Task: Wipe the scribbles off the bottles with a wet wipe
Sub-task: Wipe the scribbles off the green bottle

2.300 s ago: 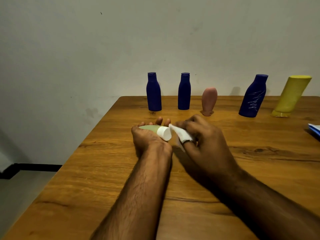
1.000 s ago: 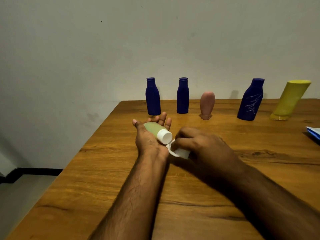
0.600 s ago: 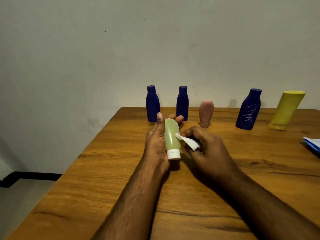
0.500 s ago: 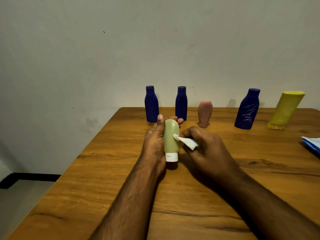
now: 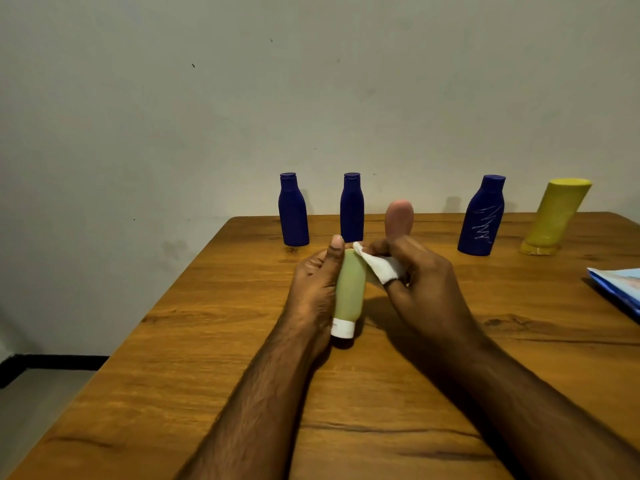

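The tabletop [image 5: 207, 341] carries a row of bottles at twelve o'clock, likely waiting their turn: the scribbled blue bottle [image 5: 480, 216] toward one o'clock still shows white marks. At centre, the left hand [image 5: 313, 289] curls its fingers round the green bottle [image 5: 349, 289], cap down toward six o'clock, steadying it for wiping. The right hand [image 5: 422, 285] pinches the wet wipe [image 5: 377, 265] against the bottle's upper end.

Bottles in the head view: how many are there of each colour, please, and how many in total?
Blue: 3
Pink: 1
Yellow: 1
Green: 1
Total: 6
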